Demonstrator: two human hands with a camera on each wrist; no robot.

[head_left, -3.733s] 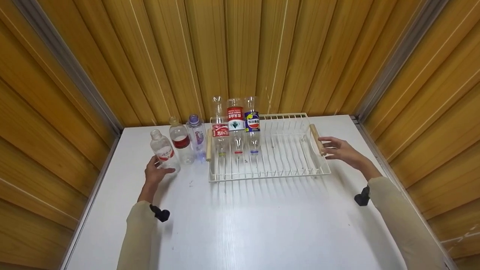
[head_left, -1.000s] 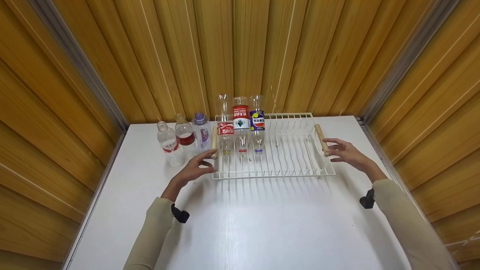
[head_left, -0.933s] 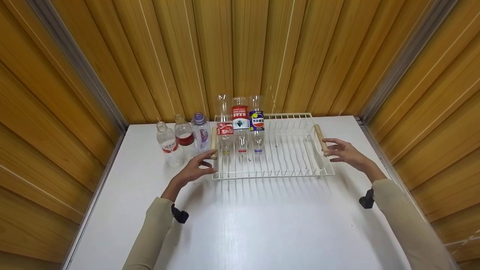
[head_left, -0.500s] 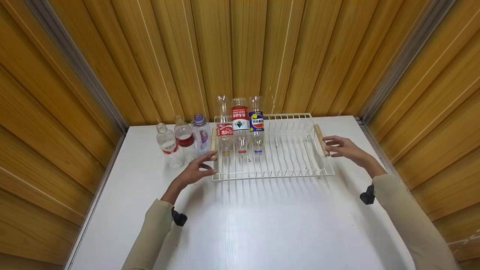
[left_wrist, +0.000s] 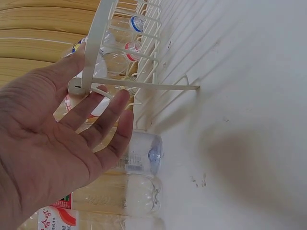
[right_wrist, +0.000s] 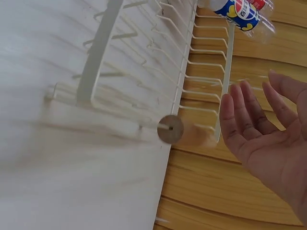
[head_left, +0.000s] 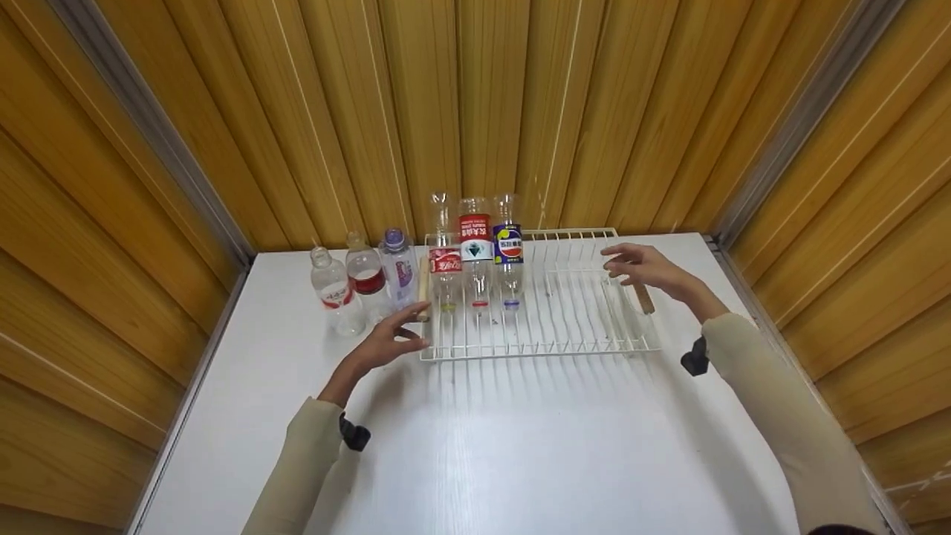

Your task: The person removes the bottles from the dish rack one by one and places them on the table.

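A white wire dish rack stands at the back of the table. Three clear bottles lean upside down in its left part: a Coca-Cola one, a red-and-white labelled one and a Pepsi one. My left hand holds the front end of the rack's left wooden handle between thumb and index finger, other fingers loose. My right hand hovers over the rack's right side, holding nothing, fingers loosely bent. Its right wooden handle lies just below, apart from the fingers in the right wrist view.
Left of the rack stand three upright uncapped bottles: one with a white-and-red label, one with a dark red label and a purple-necked one. Wood-patterned walls enclose the white table at the back and sides.
My left hand has left the white-and-red labelled bottle and moved right to the rack's handle. Most recently, my right hand has come off the right handle and moved left and away from me.
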